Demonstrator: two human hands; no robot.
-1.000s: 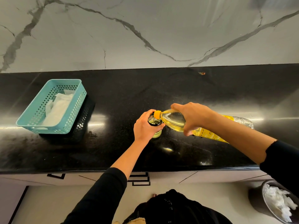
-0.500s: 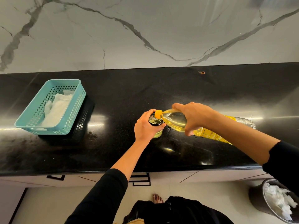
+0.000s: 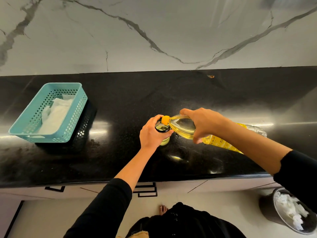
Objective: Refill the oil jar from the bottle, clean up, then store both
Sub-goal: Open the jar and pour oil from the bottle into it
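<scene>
From the head view, you have the small clear glass oil jar with its black rim (image 3: pixel 162 130) standing upright on the polished black stone counter (image 3: pixel 171 93), near the middle and closer to the near edge than to the marble wall. Your left hand (image 3: pixel 151 133) is wrapped around the jar's left and near sides, fingers curled closed on the glass, thumb across the near rim. That grip looks meant to keep the jar from sliding or tipping while oil goes in.

Your right hand (image 3: pixel 204 124) clasps the shoulder of the clear plastic bottle of yellow oil (image 3: pixel 184 127), fingers closed over the top and thumb below. The bottle lies almost level, its base out to the right and its orange neck (image 3: pixel 165 119) resting at or just over the far right edge of the jar's mouth; whether they touch, you cannot tell. Held so flat, the oil reaches the neck, so this reads as the pouring step. A pale layer of oil shows inside the jar, though its level is hard to judge.

At far left sits a teal perforated plastic basket (image 3: pixel 75 117) with white paper towels (image 3: pixel 56 114) inside, well apart from the jar, likely kept ready for wiping. On the floor at near right stands a dark bin (image 3: pixel 267 208) holding crumpled white paper.
</scene>
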